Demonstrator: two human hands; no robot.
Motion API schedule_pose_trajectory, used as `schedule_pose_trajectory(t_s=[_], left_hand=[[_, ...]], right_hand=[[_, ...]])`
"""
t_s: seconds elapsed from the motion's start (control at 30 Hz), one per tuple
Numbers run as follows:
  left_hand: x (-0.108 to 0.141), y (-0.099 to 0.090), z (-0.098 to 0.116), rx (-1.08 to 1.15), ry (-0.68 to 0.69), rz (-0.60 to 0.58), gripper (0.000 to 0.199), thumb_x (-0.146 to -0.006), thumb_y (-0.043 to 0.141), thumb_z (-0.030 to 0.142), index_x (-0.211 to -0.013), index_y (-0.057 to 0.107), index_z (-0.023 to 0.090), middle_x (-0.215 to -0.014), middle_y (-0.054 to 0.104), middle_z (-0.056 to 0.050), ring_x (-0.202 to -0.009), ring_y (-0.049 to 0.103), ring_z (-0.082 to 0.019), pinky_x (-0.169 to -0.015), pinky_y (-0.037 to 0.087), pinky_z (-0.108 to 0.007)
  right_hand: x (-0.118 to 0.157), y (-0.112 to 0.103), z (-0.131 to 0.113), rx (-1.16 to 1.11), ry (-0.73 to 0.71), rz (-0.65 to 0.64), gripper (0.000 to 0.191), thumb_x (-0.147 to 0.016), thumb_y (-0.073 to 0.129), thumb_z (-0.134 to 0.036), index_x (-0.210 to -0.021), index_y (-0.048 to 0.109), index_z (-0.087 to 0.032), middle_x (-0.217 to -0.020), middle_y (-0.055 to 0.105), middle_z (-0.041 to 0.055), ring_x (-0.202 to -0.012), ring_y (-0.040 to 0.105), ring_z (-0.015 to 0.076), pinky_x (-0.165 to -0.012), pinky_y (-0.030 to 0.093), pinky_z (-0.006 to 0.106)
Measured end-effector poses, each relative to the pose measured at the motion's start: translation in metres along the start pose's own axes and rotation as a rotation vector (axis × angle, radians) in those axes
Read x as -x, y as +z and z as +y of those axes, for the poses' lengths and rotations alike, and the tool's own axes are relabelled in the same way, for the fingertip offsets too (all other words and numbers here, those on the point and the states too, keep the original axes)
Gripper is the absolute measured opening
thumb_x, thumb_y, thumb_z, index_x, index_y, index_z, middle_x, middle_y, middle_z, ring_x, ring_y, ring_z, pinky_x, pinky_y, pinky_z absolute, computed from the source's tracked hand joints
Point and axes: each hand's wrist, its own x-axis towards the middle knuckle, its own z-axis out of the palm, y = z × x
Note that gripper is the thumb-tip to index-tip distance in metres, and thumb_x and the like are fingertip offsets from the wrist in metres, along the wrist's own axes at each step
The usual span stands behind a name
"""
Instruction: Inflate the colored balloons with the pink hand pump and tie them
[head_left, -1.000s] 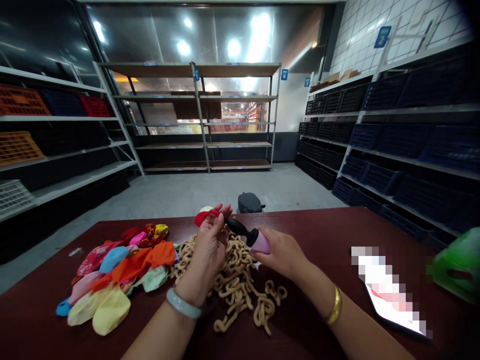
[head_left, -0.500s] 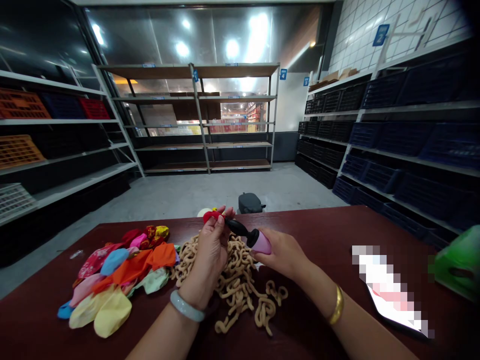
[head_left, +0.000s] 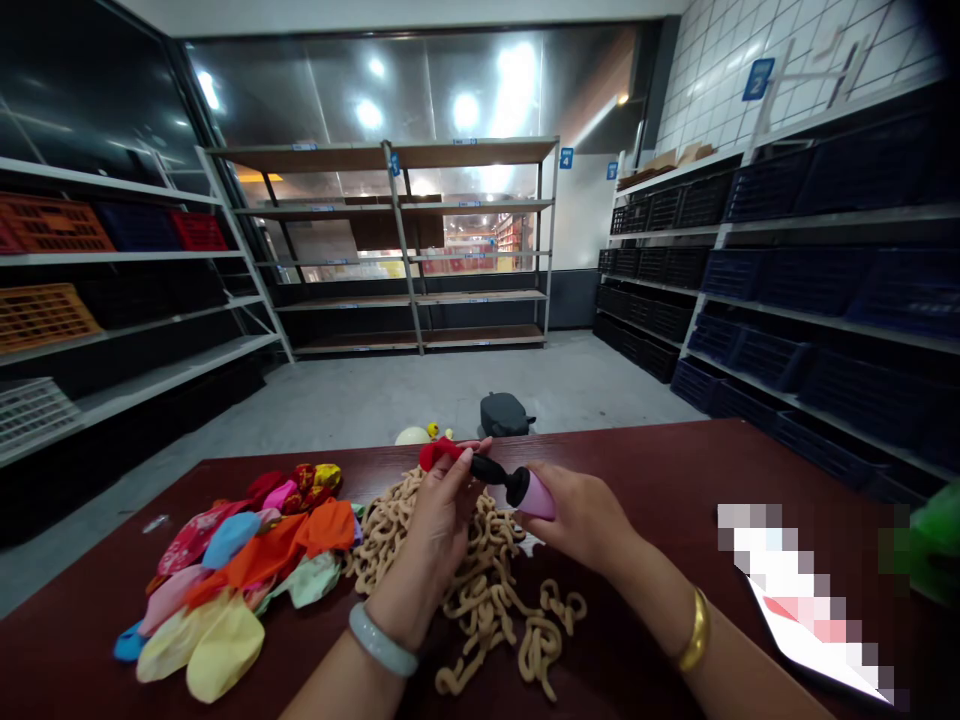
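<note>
Heap of coloured, cloth-like pieces [head_left: 259, 555] occupies the left of the table [head_left: 652, 560]; the left hand is the nearer one to it. I read the left hand [head_left: 450, 510] as pinched on a red piece [head_left: 436, 455] at the dark end of the tool [head_left: 489, 469]. I cannot tell whether the red piece is fitted over that end. Governing relation: the tool spans both hands above tan coils [head_left: 487, 600], its long axis running rightward and slightly down to a pink grip [head_left: 538, 497]. I see the right hand [head_left: 585, 510] clamped around that grip, some fingers hidden. The far table edge lies just beyond the hands; lateral room extends right to a pixelated flat object [head_left: 810, 610], with a green item [head_left: 937, 540] past it.
</note>
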Motion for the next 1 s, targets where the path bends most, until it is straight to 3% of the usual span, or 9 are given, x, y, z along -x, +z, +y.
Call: schedule_pose_trajectory(t_s=[0.2, 0.33, 0.5, 0.77, 1.0], left_hand=[[0.001, 0.002, 0.005, 0.057, 0.069, -0.051, 0.023, -0.083, 0.068, 0.037, -0.094, 0.07, 0.017, -0.109, 0.072, -0.01, -0.11, 0.063, -0.024, -0.089, 0.049, -0.033], [0.0, 0.002, 0.003, 0.061, 0.117, -0.053, 0.025, -0.08, 0.072, 0.033, -0.1, 0.068, 0.019, -0.107, 0.072, -0.01, -0.109, 0.063, -0.023, -0.09, 0.049, -0.034], [-0.001, 0.0, 0.002, 0.038, 0.143, -0.129, 0.023, -0.078, 0.074, 0.034, -0.09, 0.067, 0.017, -0.108, 0.072, -0.011, -0.106, 0.064, -0.024, -0.091, 0.049, -0.037], [0.004, 0.003, 0.003, -0.102, 0.069, -0.092, 0.021, -0.078, 0.073, 0.029, -0.09, 0.067, 0.014, -0.108, 0.071, -0.013, -0.108, 0.062, -0.025, -0.091, 0.049, -0.038], [0.011, 0.007, -0.006, -0.007, 0.026, -0.125, 0.022, -0.084, 0.067, 0.032, -0.095, 0.063, 0.015, -0.117, 0.067, -0.015, -0.111, 0.06, -0.026, -0.092, 0.05, -0.044]], right_hand=[[0.0, -0.005, -0.004, -0.127, 0.021, -0.043, 0.044, -0.077, 0.067, -0.041, -0.118, 0.057, -0.026, -0.106, 0.07, 0.0049, -0.095, 0.065, 0.0259, -0.08, 0.044, 0.033], [0.001, -0.006, -0.005, -0.169, 0.012, -0.047, 0.04, -0.077, 0.068, -0.04, -0.113, 0.059, -0.026, -0.102, 0.07, 0.0037, -0.092, 0.065, 0.025, -0.077, 0.042, 0.031], [0.001, -0.007, -0.002, -0.259, 0.01, -0.084, 0.037, -0.077, 0.069, -0.041, -0.109, 0.061, -0.026, -0.097, 0.07, 0.0024, -0.084, 0.064, 0.022, -0.07, 0.041, 0.028], [0.002, -0.015, -0.002, -0.304, -0.012, -0.117, 0.035, -0.076, 0.071, -0.041, -0.104, 0.063, -0.023, -0.094, 0.07, 0.0013, -0.078, 0.062, 0.0192, -0.065, 0.037, 0.026], [0.0, -0.009, 0.004, -0.525, 0.02, -0.291, 0.036, -0.08, 0.068, -0.047, -0.102, 0.064, -0.02, -0.092, 0.07, 0.001, -0.08, 0.062, 0.0191, -0.067, 0.043, 0.026]])
